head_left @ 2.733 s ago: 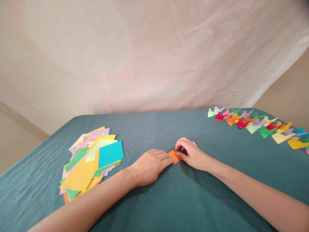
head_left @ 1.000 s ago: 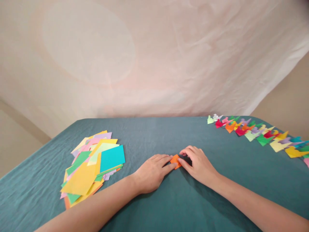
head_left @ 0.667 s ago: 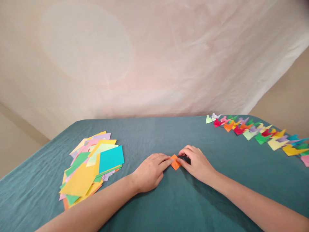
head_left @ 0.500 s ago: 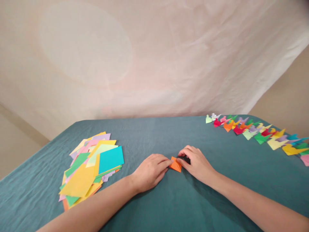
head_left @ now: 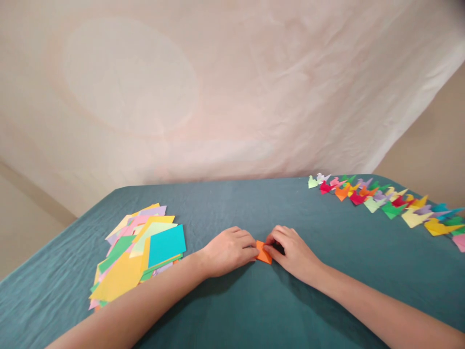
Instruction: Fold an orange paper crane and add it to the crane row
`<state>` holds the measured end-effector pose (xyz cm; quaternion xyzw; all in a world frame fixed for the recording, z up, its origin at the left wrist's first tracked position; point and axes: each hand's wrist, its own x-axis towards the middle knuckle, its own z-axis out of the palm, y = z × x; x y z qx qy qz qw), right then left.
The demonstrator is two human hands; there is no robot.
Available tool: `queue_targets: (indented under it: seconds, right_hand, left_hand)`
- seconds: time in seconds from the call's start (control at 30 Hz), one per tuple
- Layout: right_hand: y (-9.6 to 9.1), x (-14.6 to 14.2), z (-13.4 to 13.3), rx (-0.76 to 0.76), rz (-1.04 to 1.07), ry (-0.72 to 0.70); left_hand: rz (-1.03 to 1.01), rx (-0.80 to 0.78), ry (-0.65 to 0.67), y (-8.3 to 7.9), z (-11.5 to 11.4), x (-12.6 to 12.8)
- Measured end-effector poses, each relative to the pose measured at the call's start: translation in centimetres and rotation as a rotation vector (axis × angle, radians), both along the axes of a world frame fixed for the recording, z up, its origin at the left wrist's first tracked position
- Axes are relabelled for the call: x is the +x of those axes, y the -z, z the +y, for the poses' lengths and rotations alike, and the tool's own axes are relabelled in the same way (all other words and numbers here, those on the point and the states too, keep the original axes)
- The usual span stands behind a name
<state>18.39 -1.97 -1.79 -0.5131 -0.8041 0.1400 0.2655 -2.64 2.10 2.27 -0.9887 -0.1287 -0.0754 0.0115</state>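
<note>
Pinching the orange paper (head_left: 263,252) at its sides, left hand (head_left: 228,251) and right hand (head_left: 292,249) should press evenly (edges aligned, probably).

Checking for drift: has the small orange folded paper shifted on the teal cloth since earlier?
No. The orange folded paper keeps its gap right of the pile of coloured paper squares.

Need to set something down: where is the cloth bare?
Bare: behind left hand and right hand to the far edge of the cloth, and between right hand and folded paper row. Crowded: paper pile, orange piece.
</note>
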Motion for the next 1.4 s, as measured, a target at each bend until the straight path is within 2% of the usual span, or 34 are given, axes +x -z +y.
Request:
queue_targets:
  seconds: [0.27, 0.4, 1.1, 1.4]
  right_hand:
    - [-0.8, -0.4, -1.3, 0.087, -0.141, -0.025]
    - [-0.8, -0.1, -1.5, 0.103, -0.187, -0.040]
    - [-1.1, -0.3, -1.9, 0.077, -0.121, -0.069]
    - [-0.5, -0.1, -1.5, 0.100, -0.026, -0.139]
  left_hand:
    - [-0.102, -0.084, -0.022, 1.8, 0.2, -0.1]
    - [-0.111, -0.092, -0.017, 1.9, 0.2, -0.3]
    - [-0.219, -0.102, -0.011, 2.5, 0.4, -0.7]
    - [-0.236, -0.100, 0.017, 2.4, 0.6, -1.0]
